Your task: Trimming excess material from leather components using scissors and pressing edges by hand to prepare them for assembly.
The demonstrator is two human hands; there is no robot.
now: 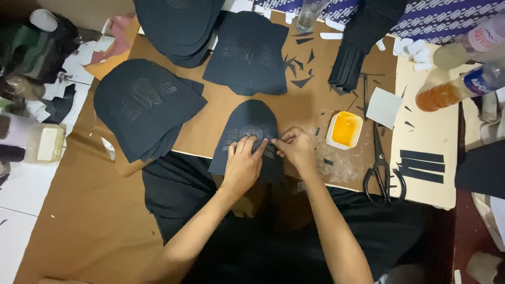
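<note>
A dark rounded foam piece (pixel 252 118) with raised strips lies on the brown board (pixel 310 105) in front of me. My left hand (pixel 243 164) rests flat on its lower part, fingers spread and pressing down. My right hand (pixel 295 148) pinches a small dark strip (pixel 273 141) at the piece's right side, beside my left fingertips.
Stacks of similar dark pieces lie at left (pixel 144 105), top (pixel 179 26) and centre (pixel 247 52). A white dish of orange glue (pixel 344 130), black scissors (pixel 382 173), cut dark strips (pixel 421 165), a bundle of strips (pixel 347 66) and bottles (pixel 463 87) sit to the right.
</note>
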